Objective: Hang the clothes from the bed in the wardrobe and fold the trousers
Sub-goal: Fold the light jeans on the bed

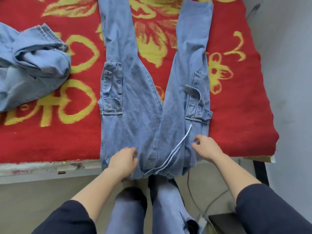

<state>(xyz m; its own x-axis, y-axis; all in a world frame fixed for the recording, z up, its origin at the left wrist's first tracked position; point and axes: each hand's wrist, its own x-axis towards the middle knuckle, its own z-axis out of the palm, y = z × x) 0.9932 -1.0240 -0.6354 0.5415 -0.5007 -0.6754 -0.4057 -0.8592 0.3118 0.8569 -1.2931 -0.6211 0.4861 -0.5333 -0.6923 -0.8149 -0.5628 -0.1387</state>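
Red blanket (236, 115) with yellow flowers and hearts covers the bed, and a grey wall (290, 65) stands past its right edge. I stand at the near edge, my own jeans-clad legs (162, 208) below me on the pale floor (33, 200).

Blue denim trousers (135, 107) lie flat on the blanket, right in front of me. Their elastic waistband hangs just over the near edge, and the two legs run away from me toward the far edge, spreading apart into a V. Each leg carries a cargo pocket on its outer side. A white drawstring (182, 142) runs from the waistband and lies slanted across the upper part of the right-hand leg.

My left hand (123, 161) sits on the waist area at the left side of the trousers, fingers curled down and pinching the denim there. My right hand (207, 147) is over the right side of the waist area, beside the drawstring, with its fingers loosely bent and nothing held; I cannot tell whether the fingertips touch the cloth. Both forearms are bare below dark sleeves (266, 208).

Well apart from the trousers, by the left edge, a second denim garment (33, 68) lies crumpled. A thin cable (199, 203) trails over the floor near my right foot.
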